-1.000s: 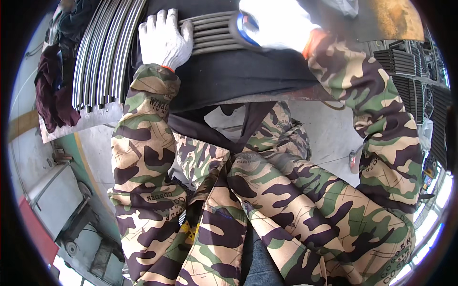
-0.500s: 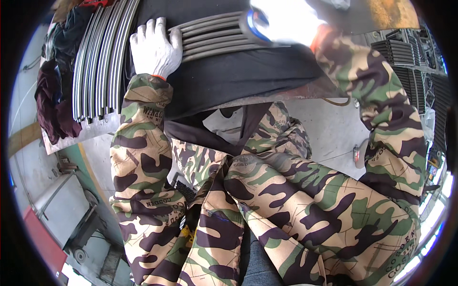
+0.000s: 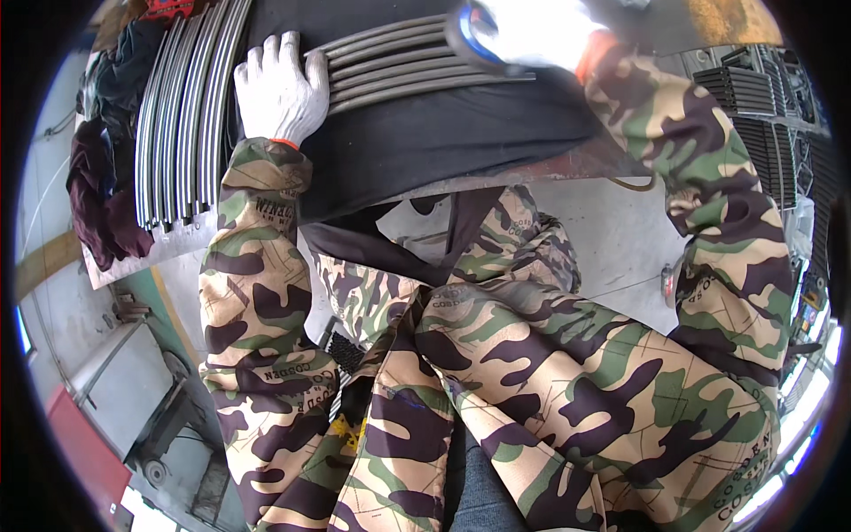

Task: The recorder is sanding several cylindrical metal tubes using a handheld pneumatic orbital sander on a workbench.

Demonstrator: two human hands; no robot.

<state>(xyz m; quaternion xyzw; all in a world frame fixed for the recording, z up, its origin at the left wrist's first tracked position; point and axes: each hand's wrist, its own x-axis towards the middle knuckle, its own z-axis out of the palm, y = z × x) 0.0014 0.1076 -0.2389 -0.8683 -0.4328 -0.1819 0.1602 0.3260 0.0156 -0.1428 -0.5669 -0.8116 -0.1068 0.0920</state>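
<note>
The left hand [image 3: 279,89], in a white glove, lies flat with its fingers spread and released, pressing on the near ends of a bundle of grey metal rods [image 3: 408,62] laid across a black cloth [image 3: 425,142] on the workbench. The right hand [image 3: 532,31], also gloved, sits at the rods' far end by the picture's top edge; blur hides its fingers, so I cannot tell their grasp. A second stack of curved rods [image 3: 177,124] lies just left, running to the bench edge.
</note>
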